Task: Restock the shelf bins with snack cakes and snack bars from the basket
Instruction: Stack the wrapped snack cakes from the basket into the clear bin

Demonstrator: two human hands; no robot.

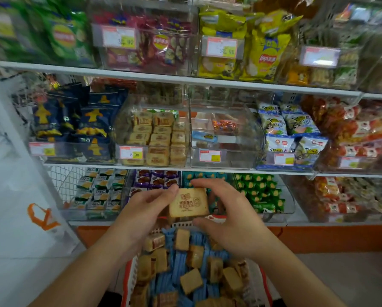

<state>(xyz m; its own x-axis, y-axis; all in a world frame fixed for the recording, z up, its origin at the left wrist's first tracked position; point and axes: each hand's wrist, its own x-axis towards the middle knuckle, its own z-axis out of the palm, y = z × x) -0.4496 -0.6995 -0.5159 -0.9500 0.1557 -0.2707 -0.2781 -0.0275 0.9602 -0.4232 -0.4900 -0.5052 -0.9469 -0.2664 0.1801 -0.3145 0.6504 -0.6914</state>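
Observation:
A tan wrapped snack cake (pixel 189 202) is raised above the red basket (pixel 128 282), level with the bottom shelf. My left hand (pixel 145 209) pinches its left edge with fingertips. My right hand (pixel 227 209) curves around its right side, index finger over the top and thumb under the bottom edge. The basket below holds several tan snack cakes (pixel 191 280) and blue-wrapped snack bars (pixel 176 262). On the middle shelf, a clear bin (pixel 154 138) is stacked with matching tan cakes. The clear bin (pixel 223 140) to its right is nearly empty, with a blue bar inside.
Dark blue snack bags (pixel 75 125) fill the bin left of the cakes; blue-white packs (pixel 289 129) sit right of the near-empty bin. Chip bags (pixel 267 47) crowd the top shelf. Small packets (pixel 258 191) fill the bottom shelf bins. A white panel (pixel 15 196) stands at the left.

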